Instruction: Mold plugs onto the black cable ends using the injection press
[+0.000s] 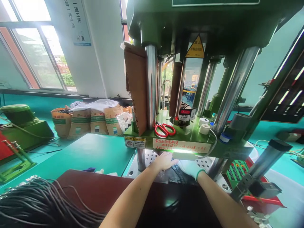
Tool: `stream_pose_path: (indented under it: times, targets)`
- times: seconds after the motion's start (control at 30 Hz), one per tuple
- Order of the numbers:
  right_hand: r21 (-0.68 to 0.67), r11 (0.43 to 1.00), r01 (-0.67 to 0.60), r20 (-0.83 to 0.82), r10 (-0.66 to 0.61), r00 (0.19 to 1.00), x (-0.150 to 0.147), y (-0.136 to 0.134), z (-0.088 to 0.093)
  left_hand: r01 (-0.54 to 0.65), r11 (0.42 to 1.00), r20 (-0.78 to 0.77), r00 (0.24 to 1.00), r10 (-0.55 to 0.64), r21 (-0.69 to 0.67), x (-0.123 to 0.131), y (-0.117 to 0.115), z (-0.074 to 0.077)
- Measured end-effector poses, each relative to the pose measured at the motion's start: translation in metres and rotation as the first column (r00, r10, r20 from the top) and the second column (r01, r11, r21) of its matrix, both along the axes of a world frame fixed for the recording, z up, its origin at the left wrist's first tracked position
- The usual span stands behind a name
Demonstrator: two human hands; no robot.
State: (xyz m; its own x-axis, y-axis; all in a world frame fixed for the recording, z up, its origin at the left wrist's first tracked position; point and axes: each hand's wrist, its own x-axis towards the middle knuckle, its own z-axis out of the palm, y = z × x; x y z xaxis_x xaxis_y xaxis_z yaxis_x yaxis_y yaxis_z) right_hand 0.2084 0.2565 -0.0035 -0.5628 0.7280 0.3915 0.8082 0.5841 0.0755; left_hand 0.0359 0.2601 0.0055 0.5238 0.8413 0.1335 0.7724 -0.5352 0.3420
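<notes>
Cables are what both hands are on here: a few thin black cables (178, 173) lie on the dark plate right under the green press (180, 139), running back towards the person, between the two hands. The left hand (165, 161) is bare and lies flat, palm down, just left of them under the press's front edge; its grip is loose, fingers stretched out, nothing clamped. The right hand (190, 167), in a white glove with a green cuff, sits just right of them. The lamp glare washes out those fingers, so whether that grip is closed on a strand can't be told.

Going by looks, these cables should be light and floppy with a smooth jacket, so they'd sag and slide. A pinch close to the end nearest the press seems better than grabbing mid-length.

Counts: two hands, one pair of red-handled scissors (164, 129) on the press's green ledge, two white rolls (204, 126) right of them on that ledge, and about four paper sacks (90, 122) on the floor left of the press. The cable bundle (35, 202) on the brown tabletop (99, 190), near-left of the press, has too many strands to count.
</notes>
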Motion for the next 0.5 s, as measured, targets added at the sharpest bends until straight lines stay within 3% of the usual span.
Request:
stream_pose_path:
  times: [0.27,0.5]
  targets:
    - [-0.067,0.994,0.090,-0.003,-0.090,0.996,0.019,-0.012,0.018,-0.004,0.999,0.011,1.000,0.003,0.035,-0.019,0.000,-0.006]
    - [-0.108,0.985,0.136,-0.038,-0.140,0.989,0.025,-0.013,0.017,-0.018,1.000,0.045,0.999,0.017,0.016,-0.025,0.009,-0.016]
